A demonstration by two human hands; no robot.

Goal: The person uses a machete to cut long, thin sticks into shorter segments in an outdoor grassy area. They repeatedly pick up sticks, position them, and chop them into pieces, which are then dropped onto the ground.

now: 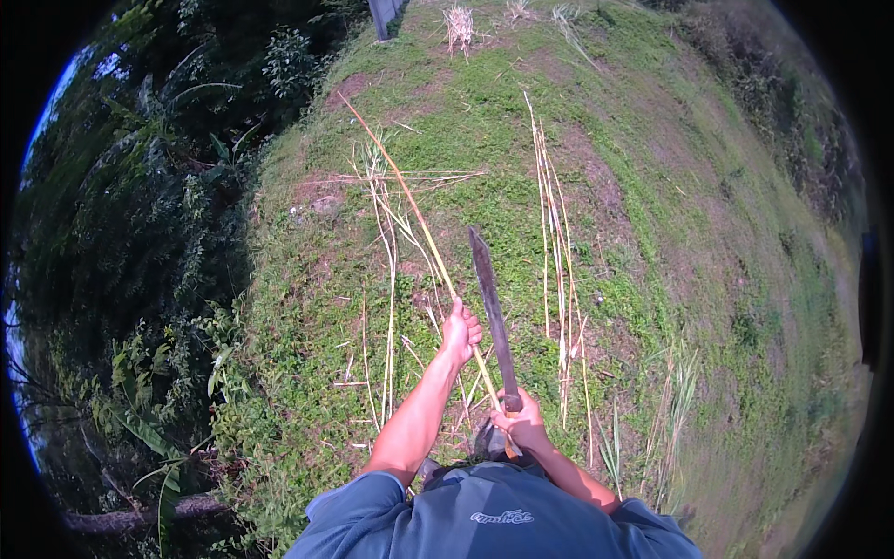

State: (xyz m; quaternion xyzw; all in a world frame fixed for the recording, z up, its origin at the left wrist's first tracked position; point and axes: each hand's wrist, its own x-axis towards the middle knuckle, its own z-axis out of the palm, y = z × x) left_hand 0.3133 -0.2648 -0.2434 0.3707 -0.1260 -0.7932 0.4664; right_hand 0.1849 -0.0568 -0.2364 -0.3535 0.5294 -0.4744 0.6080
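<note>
Yellow stalk (424,228) gripped by left hand (460,333) | right hand (521,424) fingers clenched on machete (492,312)

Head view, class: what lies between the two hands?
In the head view, the yellow stalk held by the left hand runs down toward the right hand, which grips the machete; grassy ground lies beneath.

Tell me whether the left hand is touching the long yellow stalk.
Touching. The head view shows the left hand closed around the long yellow stalk, which passes through its grip and runs on toward the right hand holding the machete.
</note>
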